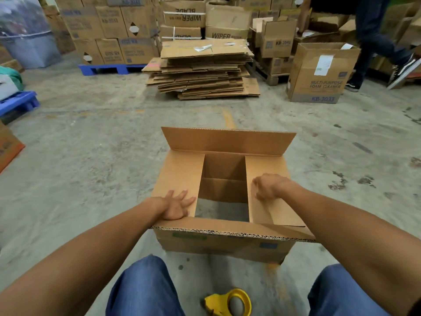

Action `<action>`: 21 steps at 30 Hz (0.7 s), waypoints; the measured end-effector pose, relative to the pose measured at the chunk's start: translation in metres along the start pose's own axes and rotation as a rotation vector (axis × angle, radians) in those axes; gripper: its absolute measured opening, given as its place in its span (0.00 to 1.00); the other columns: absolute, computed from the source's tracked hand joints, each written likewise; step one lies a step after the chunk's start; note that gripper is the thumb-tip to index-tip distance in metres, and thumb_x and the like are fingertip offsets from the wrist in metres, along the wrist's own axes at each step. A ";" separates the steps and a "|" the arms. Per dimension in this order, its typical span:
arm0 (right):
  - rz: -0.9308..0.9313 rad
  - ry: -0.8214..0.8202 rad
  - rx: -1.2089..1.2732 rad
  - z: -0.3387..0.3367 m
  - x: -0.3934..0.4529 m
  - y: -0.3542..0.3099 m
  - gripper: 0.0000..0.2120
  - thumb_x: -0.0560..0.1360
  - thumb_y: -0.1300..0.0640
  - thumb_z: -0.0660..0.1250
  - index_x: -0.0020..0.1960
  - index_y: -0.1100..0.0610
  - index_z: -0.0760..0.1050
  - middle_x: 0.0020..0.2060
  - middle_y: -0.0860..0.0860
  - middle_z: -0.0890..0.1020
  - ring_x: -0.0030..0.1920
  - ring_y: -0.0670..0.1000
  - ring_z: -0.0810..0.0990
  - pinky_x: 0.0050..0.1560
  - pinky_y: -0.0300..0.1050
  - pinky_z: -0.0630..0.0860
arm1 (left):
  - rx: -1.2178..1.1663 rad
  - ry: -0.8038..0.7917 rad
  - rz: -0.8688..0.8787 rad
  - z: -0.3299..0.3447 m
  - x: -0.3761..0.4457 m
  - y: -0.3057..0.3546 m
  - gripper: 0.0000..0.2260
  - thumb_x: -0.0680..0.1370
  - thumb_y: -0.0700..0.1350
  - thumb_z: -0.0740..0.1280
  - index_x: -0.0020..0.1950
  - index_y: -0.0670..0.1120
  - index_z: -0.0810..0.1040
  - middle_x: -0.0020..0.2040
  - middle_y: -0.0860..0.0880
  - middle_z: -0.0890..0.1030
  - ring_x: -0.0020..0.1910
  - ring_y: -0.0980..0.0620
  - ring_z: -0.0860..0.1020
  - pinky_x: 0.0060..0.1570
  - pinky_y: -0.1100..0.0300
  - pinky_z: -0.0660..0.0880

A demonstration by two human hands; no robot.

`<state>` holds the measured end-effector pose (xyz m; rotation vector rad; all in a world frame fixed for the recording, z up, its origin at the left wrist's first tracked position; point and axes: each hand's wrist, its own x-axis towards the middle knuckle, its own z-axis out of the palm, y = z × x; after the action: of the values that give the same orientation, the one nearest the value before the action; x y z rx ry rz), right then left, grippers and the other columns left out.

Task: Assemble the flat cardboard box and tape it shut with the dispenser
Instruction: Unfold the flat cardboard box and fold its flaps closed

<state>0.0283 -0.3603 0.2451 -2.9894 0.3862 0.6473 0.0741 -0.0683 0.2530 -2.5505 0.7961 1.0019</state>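
Head view, both hands flat, left hand [176, 205] and right hand [268, 185] pressing box [223, 242] flaps

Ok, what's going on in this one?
A person is folding a cardboard box on a concrete floor. The left hand presses the left inner flap flat, while the right hand pushes down the right inner flap. The far flap and near flap are open. The yellow tape dispenser lies unused between the knees.

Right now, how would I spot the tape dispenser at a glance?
Start at the open cardboard box on the concrete floor. Come toward the camera, between the person's knees. The tape dispenser lies there: bright yellow, the only non-cardboard thing nearby.
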 end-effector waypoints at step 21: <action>-0.070 0.065 0.156 0.002 0.019 -0.001 0.37 0.77 0.31 0.43 0.71 0.54 0.71 0.70 0.60 0.72 0.67 0.63 0.70 0.67 0.58 0.67 | -0.182 0.087 0.085 0.006 0.006 -0.018 0.27 0.81 0.62 0.51 0.79 0.57 0.51 0.81 0.51 0.46 0.79 0.43 0.45 0.75 0.42 0.46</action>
<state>0.0442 -0.3630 0.2354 -2.8663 0.3185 0.4911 0.0847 -0.0530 0.2457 -2.7519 0.8805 1.0396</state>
